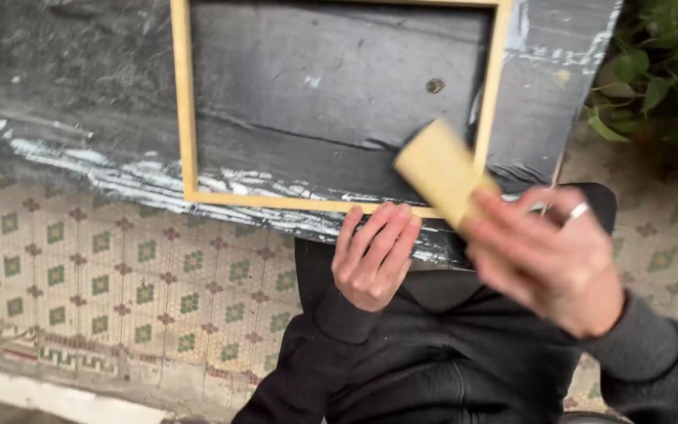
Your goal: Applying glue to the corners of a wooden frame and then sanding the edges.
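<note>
Gripping a pale tan block (439, 169), most likely a sanding block, the right hand (547, 259) held it closed between thumb and fingers, its free end tilted up and to the left over the lower right corner of a light wooden frame (186, 102). Both block and hand were blurred, so whether the block touched the wood could not be told. A ring (578, 210) showed on one finger. The left hand (374, 255) held nothing in its grip; its fingers lay curled over the near edge of the desk (80, 118), just below the frame's bottom rail, seemingly steadying the work.

That frame lay flat on the dark, scuffed desk, whose surface was streaked with white. A small round knot or screw head (435, 85) sat inside the frame's opening. Below the desk ran a patterned tile floor (103, 275), and green leaves of a plant (661, 71) filled the upper right corner.

Judging by the blur, the step in hand looked like rubbing down the frame's corner. A next stroke would call for the block to lie flat on the rail while the other hand kept the frame from sliding.
</note>
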